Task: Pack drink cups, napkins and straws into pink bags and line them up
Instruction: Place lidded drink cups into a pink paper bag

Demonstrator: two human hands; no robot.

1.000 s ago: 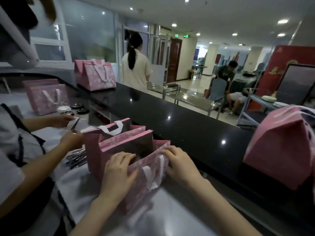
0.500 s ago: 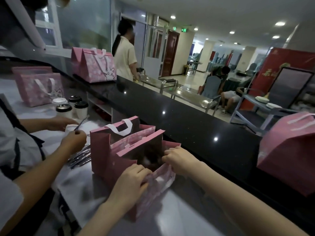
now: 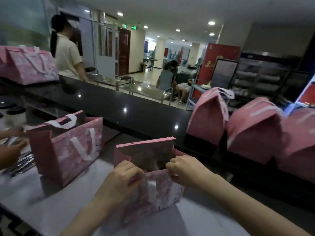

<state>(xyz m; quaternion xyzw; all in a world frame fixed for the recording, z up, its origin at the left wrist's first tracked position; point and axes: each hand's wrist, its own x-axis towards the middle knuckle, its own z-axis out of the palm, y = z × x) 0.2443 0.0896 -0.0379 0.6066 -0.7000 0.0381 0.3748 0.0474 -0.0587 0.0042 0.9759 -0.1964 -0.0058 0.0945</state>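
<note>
Long glossy black counter top (image 3: pixel 136 113) runs across the view, raised behind the pale grey lower work surface (image 3: pixel 51 201). Prob. the line-up shelf: closed pink bags w/ folded tops (image 3: pixel 252 130) sit side by side on it at right, touching, and another pink bag w/ white strap handles (image 3: pixel 29 65) sits far left.

On the lower surface an open pink patterned bag w/ white handles (image 3: pixel 68 147) stands upright, mouth up, apparently ready for filling. Just right of it, nearer cam, the pink printed bag in hand (image 3: pixel 153 195) stands on the work surface btw both hands.

The left hand (image 3: pixel 122 178) has fingers curled, pinching the near rim at its left end. The right hand (image 3: pixel 185 169) pinches the same rim at the right end. I judge this spreads the mouth so items drop in. Inside is dark, contents can't tell.

Far left, a second person's hands (image 3: pixel 12 149) are over dark wrapped straws (image 3: pixel 20 163), blurred, grip can't tell. Black cup lids (image 3: pixel 15 110) at left edge.
</note>
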